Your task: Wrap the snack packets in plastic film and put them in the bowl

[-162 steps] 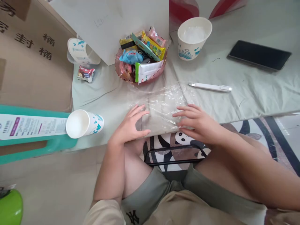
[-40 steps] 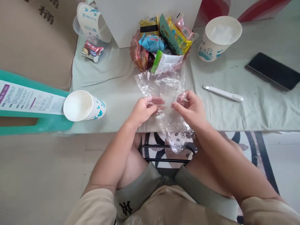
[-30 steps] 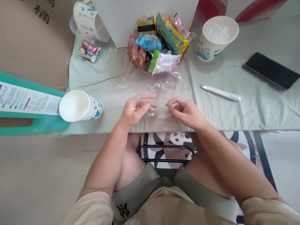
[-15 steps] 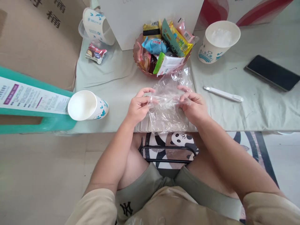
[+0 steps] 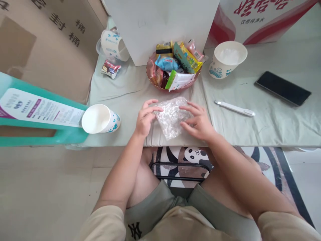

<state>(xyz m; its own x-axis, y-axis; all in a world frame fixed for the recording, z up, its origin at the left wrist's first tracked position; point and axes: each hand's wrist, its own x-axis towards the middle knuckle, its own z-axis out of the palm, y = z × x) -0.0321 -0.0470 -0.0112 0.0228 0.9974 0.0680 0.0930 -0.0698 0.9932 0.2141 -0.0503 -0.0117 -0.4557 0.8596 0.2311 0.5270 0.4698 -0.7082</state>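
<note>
A crinkled clear plastic bag [image 5: 172,117] lies on the cloth-covered table near its front edge. At its left side is my left hand [image 5: 146,117], fingers apart, with a fingertip touching the film. My right hand [image 5: 197,119] spreads its fingers over the bag's right edge, resting lightly on it. Just behind the bag stands a pink bowl [image 5: 160,87] filled with wrapped snacks [image 5: 167,63]. To the right lies a white utility knife [image 5: 235,108].
A paper cup [image 5: 100,118] stands left beside a green container [image 5: 70,132]. Another cup [image 5: 227,60], holding clear plastic, and a phone [image 5: 283,88] are on the right. Behind are a white box [image 5: 163,23], a tipped cup [image 5: 112,45] and a cardboard box [image 5: 50,43].
The clear bag has gone from being held up and spread between both hands to lying smaller on the table. My fingers have loosened and opened. The view has tilted slightly upward.
</note>
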